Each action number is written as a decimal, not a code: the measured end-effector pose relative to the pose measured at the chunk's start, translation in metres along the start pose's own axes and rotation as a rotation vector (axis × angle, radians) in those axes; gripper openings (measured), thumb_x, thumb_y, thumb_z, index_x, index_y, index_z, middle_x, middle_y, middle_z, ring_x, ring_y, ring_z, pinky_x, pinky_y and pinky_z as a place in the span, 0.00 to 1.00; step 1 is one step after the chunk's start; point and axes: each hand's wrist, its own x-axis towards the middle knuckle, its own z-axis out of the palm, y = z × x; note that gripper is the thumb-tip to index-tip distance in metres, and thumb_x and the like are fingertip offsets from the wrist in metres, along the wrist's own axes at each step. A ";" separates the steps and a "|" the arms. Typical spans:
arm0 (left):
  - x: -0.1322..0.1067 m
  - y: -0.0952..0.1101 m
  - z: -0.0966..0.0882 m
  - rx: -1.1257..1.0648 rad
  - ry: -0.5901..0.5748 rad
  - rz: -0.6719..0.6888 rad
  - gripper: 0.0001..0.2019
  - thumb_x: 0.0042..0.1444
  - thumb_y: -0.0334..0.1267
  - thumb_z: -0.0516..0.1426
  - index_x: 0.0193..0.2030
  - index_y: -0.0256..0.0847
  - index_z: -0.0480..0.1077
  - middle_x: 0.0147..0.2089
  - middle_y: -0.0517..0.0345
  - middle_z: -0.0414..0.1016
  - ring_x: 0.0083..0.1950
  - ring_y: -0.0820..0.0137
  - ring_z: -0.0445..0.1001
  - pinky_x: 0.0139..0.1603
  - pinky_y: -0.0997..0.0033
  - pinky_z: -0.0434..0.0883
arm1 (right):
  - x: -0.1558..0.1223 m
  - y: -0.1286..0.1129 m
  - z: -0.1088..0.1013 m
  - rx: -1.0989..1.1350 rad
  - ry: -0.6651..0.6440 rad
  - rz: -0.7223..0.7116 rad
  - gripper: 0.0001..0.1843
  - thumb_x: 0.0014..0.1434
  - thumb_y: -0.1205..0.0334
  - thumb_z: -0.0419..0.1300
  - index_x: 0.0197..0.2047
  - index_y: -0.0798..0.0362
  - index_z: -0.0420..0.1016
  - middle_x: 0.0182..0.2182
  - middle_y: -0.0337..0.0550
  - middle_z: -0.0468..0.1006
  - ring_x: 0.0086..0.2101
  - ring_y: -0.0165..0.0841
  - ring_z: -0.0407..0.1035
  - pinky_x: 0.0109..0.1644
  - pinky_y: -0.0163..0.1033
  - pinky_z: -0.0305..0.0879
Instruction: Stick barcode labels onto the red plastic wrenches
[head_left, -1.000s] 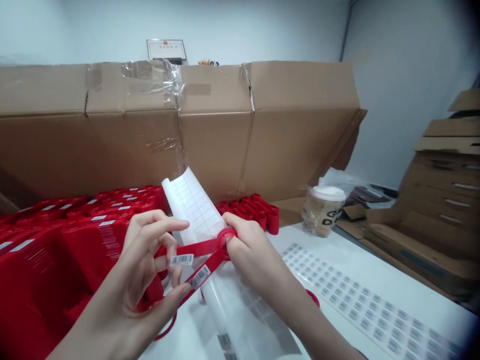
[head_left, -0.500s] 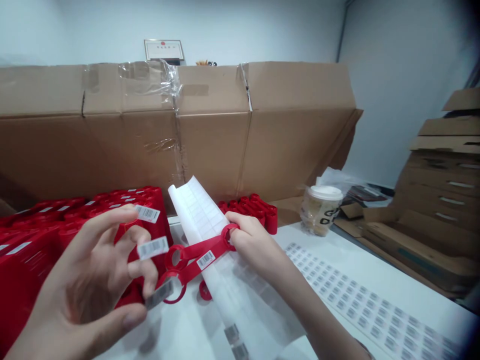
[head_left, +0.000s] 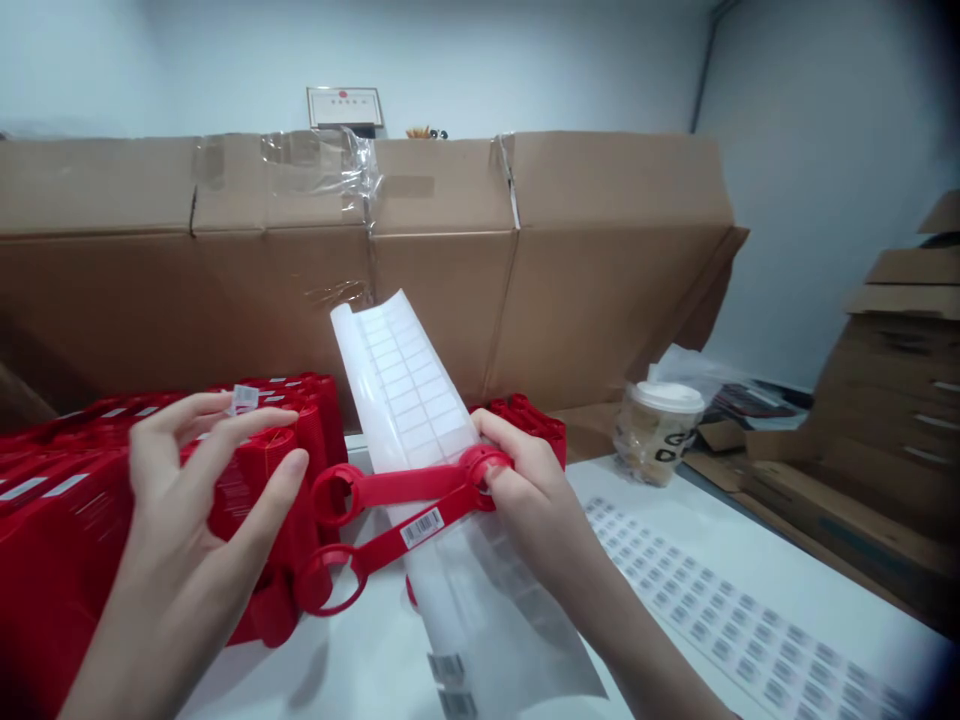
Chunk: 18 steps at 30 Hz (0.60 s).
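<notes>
My right hand (head_left: 525, 490) pinches the ring ends of two red ring-ended straps (head_left: 405, 488). The lower strap carries a white barcode label (head_left: 423, 527). A curled sheet of label backing (head_left: 411, 385), mostly bare with a few barcode labels near its lower end, passes behind the straps and under that hand; whether the fingers grip it too is hard to see. My left hand (head_left: 217, 490) is open, fingers apart, left of the straps' free rings. One small barcode label (head_left: 244, 398) clings to a fingertip; the undersides of the other fingers are hidden.
Red rolled pieces with labels (head_left: 64, 484) are packed at the left. More red straps (head_left: 536, 420) lie behind my right hand. A sheet of barcode labels (head_left: 720, 600) lies on the white table (head_left: 360, 660). A bagged cup (head_left: 664, 430) stands right; cardboard (head_left: 442, 300) walls the back.
My left hand has drawn back and turned, its fingers opening wider; three labels showed on its fingers, now one does. My right hand still holds the straps, whose free ends are more apart.
</notes>
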 end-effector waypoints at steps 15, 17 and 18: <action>0.008 -0.020 0.000 -0.091 -0.329 -0.152 0.19 0.60 0.62 0.57 0.35 0.49 0.76 0.62 0.60 0.65 0.71 0.56 0.57 0.72 0.62 0.54 | -0.005 -0.008 -0.007 0.029 -0.130 0.047 0.07 0.57 0.70 0.49 0.31 0.50 0.63 0.24 0.32 0.64 0.24 0.27 0.58 0.26 0.36 0.48; 0.008 -0.021 -0.001 -0.072 -0.314 -0.149 0.19 0.60 0.62 0.57 0.37 0.51 0.76 0.62 0.60 0.65 0.70 0.56 0.58 0.70 0.61 0.58 | -0.005 -0.009 -0.009 0.009 -0.153 0.089 0.06 0.57 0.71 0.50 0.32 0.50 0.63 0.25 0.32 0.65 0.25 0.27 0.60 0.27 0.36 0.49; 0.008 -0.021 0.000 -0.064 -0.306 -0.153 0.19 0.59 0.63 0.57 0.38 0.51 0.77 0.61 0.61 0.66 0.69 0.56 0.59 0.69 0.60 0.59 | -0.004 -0.009 -0.009 -0.002 -0.160 0.109 0.06 0.57 0.70 0.50 0.32 0.50 0.64 0.25 0.32 0.65 0.25 0.28 0.60 0.28 0.36 0.50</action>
